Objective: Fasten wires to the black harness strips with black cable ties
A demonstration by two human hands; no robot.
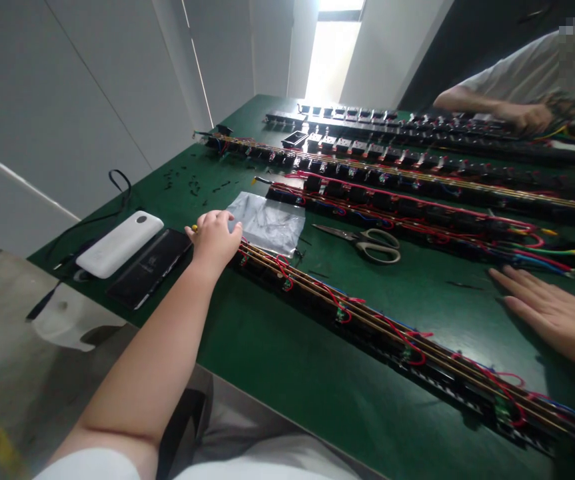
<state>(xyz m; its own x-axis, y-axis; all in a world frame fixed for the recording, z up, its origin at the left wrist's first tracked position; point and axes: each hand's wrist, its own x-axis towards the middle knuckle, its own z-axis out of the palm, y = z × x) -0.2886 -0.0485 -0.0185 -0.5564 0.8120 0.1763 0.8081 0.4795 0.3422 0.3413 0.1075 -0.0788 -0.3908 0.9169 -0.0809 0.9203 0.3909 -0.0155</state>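
A long black wired strip [317, 297] runs slantwise across the green table toward the lower right. Brass-coloured rods, red and blue wires and small green circuit boards line its length. My left hand [214, 239] is curled over the strip's far left end, its fingers bent round it; the fingertips are partly hidden. Palm down beside the strip, on the right, my right hand [550, 313] has its fingers stretched out and holds nothing. Scissors [374, 245] with grey handles lie between the hands, blades pointing left. Just beyond my left hand is a silvery plastic bag [267, 223].
A white power bank [120, 245] and a flat black pack [151, 267] lie near the left edge of the green table [262, 333], by a black cable [112, 215]. More wired strips [392, 210] stretch across the back. Another person's hand [524, 117] works there.
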